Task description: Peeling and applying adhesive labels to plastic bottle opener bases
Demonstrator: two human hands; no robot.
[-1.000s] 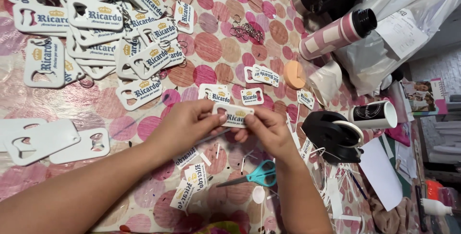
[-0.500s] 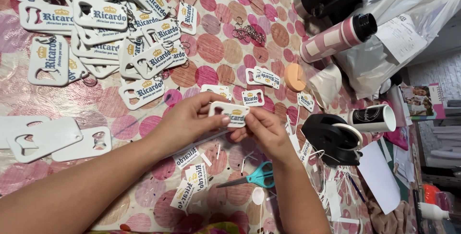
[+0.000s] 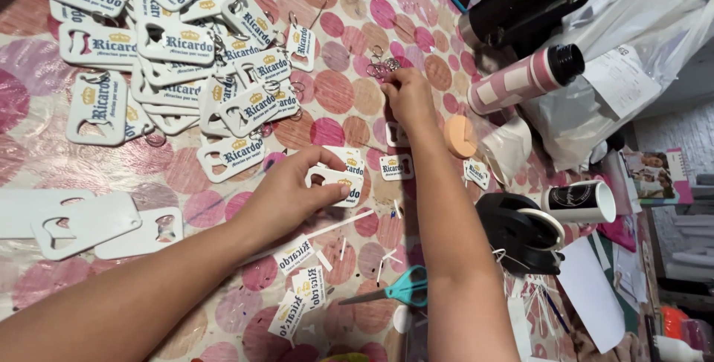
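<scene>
Opener (image 3: 335, 181) pinched in left hand (image 3: 294, 191) at table (image 3: 44, 161) centre. Right hand (image 3: 407, 98) farther off, fingers closed on key rings (image 3: 381, 68). Scissors (image 3: 398, 288) near.

The left hand (image 3: 294, 195) pinches a small white printed tag (image 3: 336, 182) with blue lettering and a gold emblem between thumb and fingers. Just beyond those fingertips lie two more white tags (image 3: 396, 167), one partly hidden by the right forearm. Below the left wrist sit three printed paper labels (image 3: 301, 288), white with blue and gold. Well left of the right hand's (image 3: 407, 97) fingers spreads a pile of larger white printed plates (image 3: 178, 42). To the right of those fingers lies a pink-and-white striped cylindrical package (image 3: 520, 79), and beyond it a white printed slip (image 3: 621, 79).
</scene>
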